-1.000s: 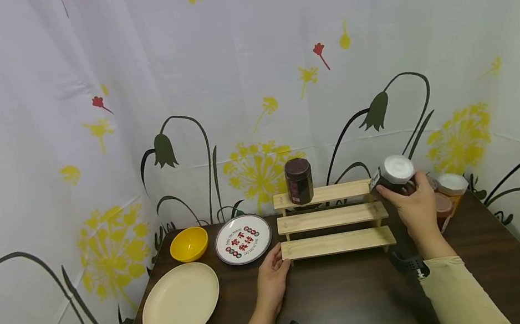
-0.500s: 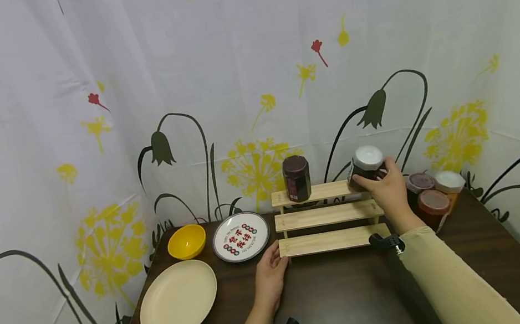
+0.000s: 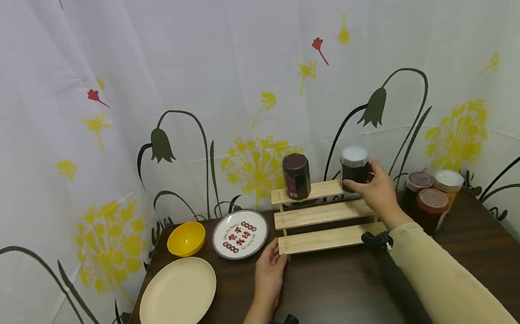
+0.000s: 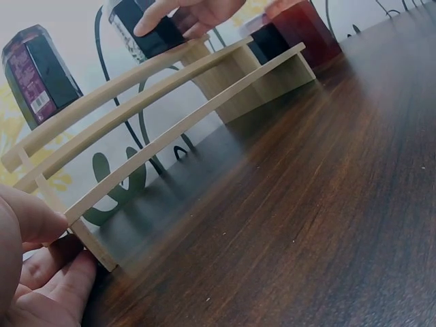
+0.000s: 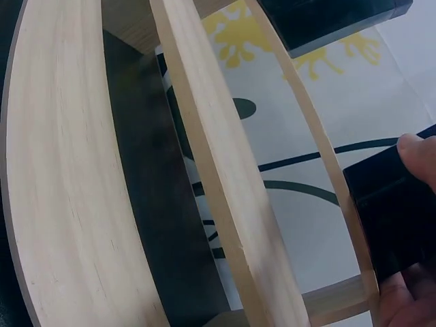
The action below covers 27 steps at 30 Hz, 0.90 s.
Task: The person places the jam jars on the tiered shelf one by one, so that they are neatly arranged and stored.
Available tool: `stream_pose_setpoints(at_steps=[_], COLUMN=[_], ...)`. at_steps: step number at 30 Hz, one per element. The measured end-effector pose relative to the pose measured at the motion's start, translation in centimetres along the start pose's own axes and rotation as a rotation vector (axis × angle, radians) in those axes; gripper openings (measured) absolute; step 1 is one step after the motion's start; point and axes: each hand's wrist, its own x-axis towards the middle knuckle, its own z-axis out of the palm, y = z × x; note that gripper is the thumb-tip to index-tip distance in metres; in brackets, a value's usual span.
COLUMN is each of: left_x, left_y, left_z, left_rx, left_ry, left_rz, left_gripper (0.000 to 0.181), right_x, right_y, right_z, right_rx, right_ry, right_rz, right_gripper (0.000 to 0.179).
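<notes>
A three-step wooden rack (image 3: pixel 323 213) stands on the dark table. At the left end of its lowest step, my left hand (image 3: pixel 269 277) pinches the board, thumb on the edge and fingers below, as the left wrist view shows. My right hand (image 3: pixel 378 193) grips a dark jar with a white lid (image 3: pixel 355 164) by its side. This jar is upright at the right end of the top step, its base at the board (image 5: pixel 340 184) in the right wrist view. A dark jar with a maroon lid (image 3: pixel 297 176) stands at the top step's left end.
Several filled jars cluster right of the rack, among them a red-brown jar (image 3: pixel 432 209) and a white-lidded amber jar (image 3: pixel 448 182). Left of the rack are a printed plate (image 3: pixel 222 233), a yellow bowl (image 3: pixel 186 239) and a cream oval plate (image 3: pixel 178 297). A patterned curtain hangs behind.
My right hand has carried the white-lidded jar leftward from above the right-hand jars to the top step, and the tilted jar is now upright. My left hand has stayed at the rack.
</notes>
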Motion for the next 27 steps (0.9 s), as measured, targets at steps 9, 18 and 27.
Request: stream_pose_setpoints(at_steps=[9, 18, 27], left_x=[0.07, 0.03, 0.17], left_y=[0.29, 0.21, 0.23], left_z=[-0.14, -0.09, 0.01], left_rx=[0.004, 0.001, -0.011], left_ry=[0.004, -0.004, -0.011], left_rz=[-0.015, -0.016, -0.013], left_gripper=[0.055, 0.055, 0.055], right_x=[0.44, 0.54, 0.24], right_y=[-0.2, -0.05, 0.53], right_z=[-0.11, -0.82, -0.61], right_rx=[-0.008, 0.035, 0.117], right_ry=[-0.053, -0.101, -0.119], right_rz=[0.047, 0.052, 0.059], right_gripper=[0.086, 0.084, 0.089])
